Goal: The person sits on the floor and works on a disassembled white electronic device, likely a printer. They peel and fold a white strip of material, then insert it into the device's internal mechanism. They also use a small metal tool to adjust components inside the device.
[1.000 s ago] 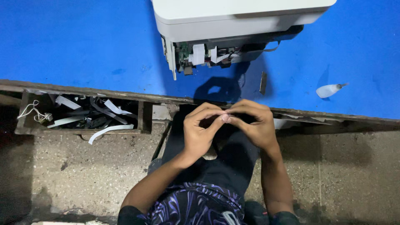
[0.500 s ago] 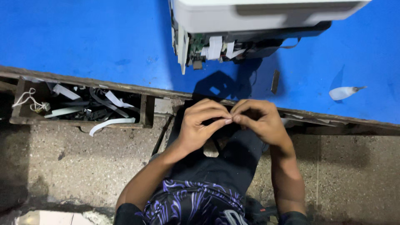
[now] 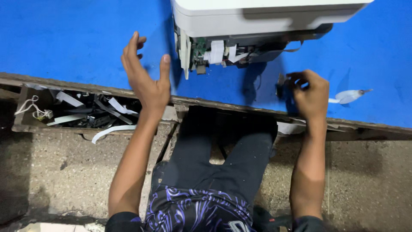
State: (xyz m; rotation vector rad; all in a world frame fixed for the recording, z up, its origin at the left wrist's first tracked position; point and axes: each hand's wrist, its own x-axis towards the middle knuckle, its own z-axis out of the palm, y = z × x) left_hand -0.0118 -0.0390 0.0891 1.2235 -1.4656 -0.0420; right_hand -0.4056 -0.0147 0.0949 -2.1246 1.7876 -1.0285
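Head view shows the left hand [image 3: 146, 79] spread empty above the blue table [image 3: 64, 38], while the right hand [image 3: 310, 92] pinches a small dark tool [image 3: 281, 85] at five o'clock of the opened printer [image 3: 257, 25].

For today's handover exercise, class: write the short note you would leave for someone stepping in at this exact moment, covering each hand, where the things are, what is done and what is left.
Left hand: open, empty, raised over the blue table, near the white machine.
Right hand: fingers curled at a small dark part on the table; whether it is gripped cannot be told.
Things: the machine's underside is open, with its circuit board and white ribbon cables exposed. A small white piece lies to the right. The tray of cable scraps sits below the table edge.
Done: casing opened.
Left: the exposed internals, the dark part.
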